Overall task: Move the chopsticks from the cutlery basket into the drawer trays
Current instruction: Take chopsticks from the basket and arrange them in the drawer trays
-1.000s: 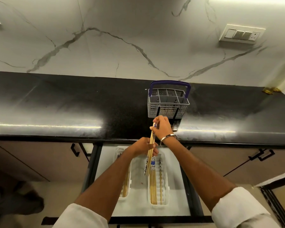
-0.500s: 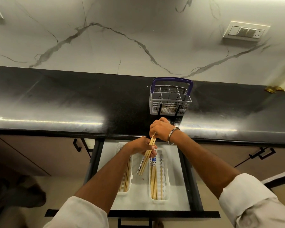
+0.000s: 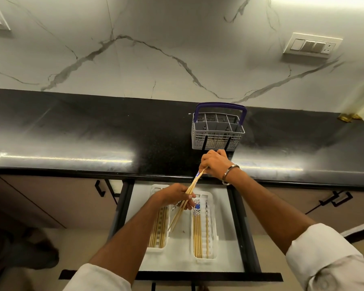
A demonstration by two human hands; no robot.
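Head view: my left hand (image 3: 173, 196) and right hand (image 3: 213, 164) are both clamped on one bundle of chopsticks (image 3: 186, 196). Right hand pinches the blue-patterned top end over the counter's (image 3: 72, 131) front edge; left hand's fingers curl round the middle. The plain tips hang over the open drawer (image 3: 235, 227), between the left tray (image 3: 159, 227) and right tray (image 3: 204, 225). Versus 0.5 s ago: same two-hand grip, bundle about the same slant, tips slightly lower into the drawer, camera tilted down a bit. Both trays already carry chopsticks laid lengthwise. Cutlery basket (image 3: 218, 131) sits on the counter toward its back edge, just beyond my right hand, not touching. Can't tell what's inside it.
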